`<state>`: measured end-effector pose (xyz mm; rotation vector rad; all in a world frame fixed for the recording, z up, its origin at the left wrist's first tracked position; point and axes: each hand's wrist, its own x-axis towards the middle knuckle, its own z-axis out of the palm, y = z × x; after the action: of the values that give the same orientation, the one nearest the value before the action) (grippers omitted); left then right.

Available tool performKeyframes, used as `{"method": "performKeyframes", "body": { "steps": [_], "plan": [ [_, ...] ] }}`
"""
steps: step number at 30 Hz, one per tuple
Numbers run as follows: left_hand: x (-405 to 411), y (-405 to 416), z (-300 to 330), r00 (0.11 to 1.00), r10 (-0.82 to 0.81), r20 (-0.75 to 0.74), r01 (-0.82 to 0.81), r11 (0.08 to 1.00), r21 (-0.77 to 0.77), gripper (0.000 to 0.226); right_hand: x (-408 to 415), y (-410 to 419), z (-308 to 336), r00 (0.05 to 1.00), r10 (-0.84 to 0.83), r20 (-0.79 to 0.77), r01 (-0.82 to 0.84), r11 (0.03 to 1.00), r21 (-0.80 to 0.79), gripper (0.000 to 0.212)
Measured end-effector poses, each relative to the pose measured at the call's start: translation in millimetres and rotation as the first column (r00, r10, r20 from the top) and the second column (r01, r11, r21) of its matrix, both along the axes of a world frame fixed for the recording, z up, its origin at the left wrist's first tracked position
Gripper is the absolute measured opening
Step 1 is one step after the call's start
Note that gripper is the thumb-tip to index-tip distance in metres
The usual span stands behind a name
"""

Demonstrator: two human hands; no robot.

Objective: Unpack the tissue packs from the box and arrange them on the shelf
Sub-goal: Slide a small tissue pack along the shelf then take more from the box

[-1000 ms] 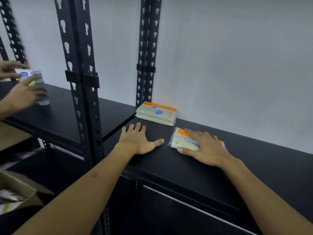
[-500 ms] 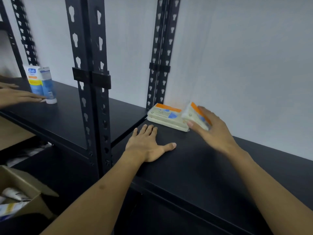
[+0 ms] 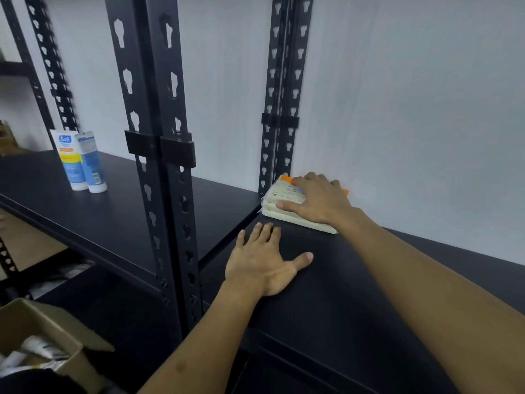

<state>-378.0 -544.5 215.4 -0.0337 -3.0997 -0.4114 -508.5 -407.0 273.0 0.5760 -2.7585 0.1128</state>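
Two cream tissue packs with orange ends lie stacked at the back left corner of the black shelf (image 3: 326,294), against the wall. The upper tissue pack (image 3: 284,190) is under my right hand (image 3: 318,199), whose fingers lie over its top and whose thumb is at its front edge. The lower tissue pack (image 3: 295,218) shows below it. My left hand (image 3: 264,265) rests flat on the shelf in front of the stack, fingers spread, holding nothing.
Black perforated uprights (image 3: 159,155) divide this shelf from the neighbouring one, where two blue and white tubes (image 3: 81,160) stand. An open cardboard box (image 3: 48,336) with white packets sits low at the bottom left. The white wall runs behind the shelf.
My right hand carried the second pack from the front of the shelf back to the corner and set it on top of the first pack. The other person's hands left the view.
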Motion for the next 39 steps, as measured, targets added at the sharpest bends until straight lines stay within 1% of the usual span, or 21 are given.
{"method": "performKeyframes", "body": {
  "steps": [3,6,9,16,19,20,22,25,26,28,29,31,32,35,37,39],
  "plan": [
    [0,0,0,1.000,0.002,-0.005,-0.002,1.000,0.002,0.104,1,-1,2,0.999,-0.008,-0.047,0.010,0.999,0.048,0.085],
    [1,0,0,1.000,0.004,-0.015,-0.004,1.000,0.014,0.103,7,-1,0,0.992,0.060,-0.110,-0.051,0.995,0.083,0.070],
    [1,1,0,1.000,0.001,-0.027,-0.001,1.000,0.013,0.102,10,-1,-2,0.993,0.102,-0.054,-0.099,0.993,0.059,0.057],
    [1,1,1,0.999,0.009,-0.032,-0.008,1.000,0.013,0.102,10,-6,-1,0.997,0.081,-0.007,-0.081,0.996,0.034,0.057],
    [0,1,1,0.999,0.005,-0.039,-0.005,1.000,0.019,0.101,11,-6,-2,0.997,0.077,-0.020,-0.075,0.994,0.084,0.060],
    [0,1,0,0.999,0.005,-0.040,-0.004,1.000,0.021,0.101,13,-5,-2,0.996,0.082,-0.038,-0.079,0.994,0.074,0.063],
    [-1,0,0,0.999,0.006,-0.035,-0.006,1.000,0.021,0.102,20,0,-2,0.989,0.097,-0.115,-0.102,0.994,-0.036,0.065],
    [-1,1,0,1.000,0.005,-0.029,-0.005,1.000,0.025,0.102,41,25,-7,0.970,0.059,-0.235,-0.122,0.957,-0.263,0.055],
    [-1,0,0,1.000,0.006,-0.024,-0.006,1.000,0.026,0.102,47,35,-11,0.965,0.042,-0.259,-0.119,0.949,-0.293,0.052],
    [0,3,1,1.000,-0.003,-0.026,0.004,1.000,0.029,0.102,62,71,-21,0.962,0.003,-0.274,-0.085,0.953,-0.291,0.049],
    [-1,0,1,1.000,0.005,-0.026,-0.005,1.000,0.026,0.102,67,85,-26,0.970,-0.012,-0.244,-0.065,0.951,-0.303,0.048],
    [-1,-2,1,1.000,0.010,-0.018,-0.010,1.000,0.027,0.102,80,117,-35,0.992,-0.071,-0.107,0.033,0.947,-0.319,0.049],
    [-1,-2,1,1.000,0.008,-0.018,-0.008,1.000,0.029,0.102,87,133,-41,0.993,-0.112,-0.038,0.096,0.950,-0.296,0.050],
    [2,0,5,1.000,0.001,-0.025,-0.001,1.000,0.022,0.103,111,166,-53,0.958,-0.255,0.133,0.273,0.952,-0.139,0.052],
    [5,1,7,1.000,0.000,-0.028,0.001,1.000,0.031,0.102,125,171,-53,0.920,-0.340,0.193,0.361,0.929,-0.083,0.052],
    [8,1,9,0.999,0.003,-0.034,-0.002,0.999,0.035,0.101,140,172,-52,0.897,-0.382,0.223,0.407,0.910,-0.078,0.054]
  ]
}}
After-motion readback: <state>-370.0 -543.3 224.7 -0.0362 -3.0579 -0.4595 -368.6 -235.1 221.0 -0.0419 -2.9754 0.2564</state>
